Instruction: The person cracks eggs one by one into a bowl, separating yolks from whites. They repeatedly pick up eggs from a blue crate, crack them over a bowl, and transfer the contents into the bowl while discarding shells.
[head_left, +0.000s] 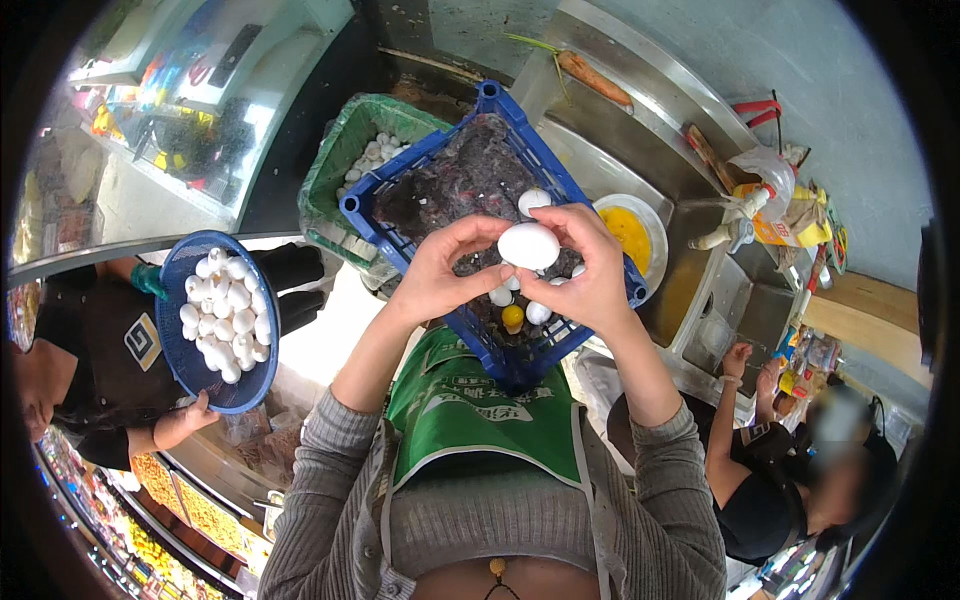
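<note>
A white egg (529, 244) is held between the fingertips of both hands, over a blue plastic crate (600, 262). My left hand (457, 259) has its thumb at the egg's lower edge and a finger near its upper left. My right hand (581, 262) grips it from the other side. The crate contains dark, wet, clumpy material (465, 172). Another white egg (534, 201) sits just beyond my fingers. Several more lie below my hands, partly hidden, around an orange-yellow yolk-like ball (513, 316).
At left, a person holds a blue basket (171, 330) of white eggs. A green bin (322, 180) with eggs adjoins the crate. At right are a bowl (658, 247) of yellow liquid, a steel sink (739, 300), a faucet (720, 234) and another person's hands (736, 360).
</note>
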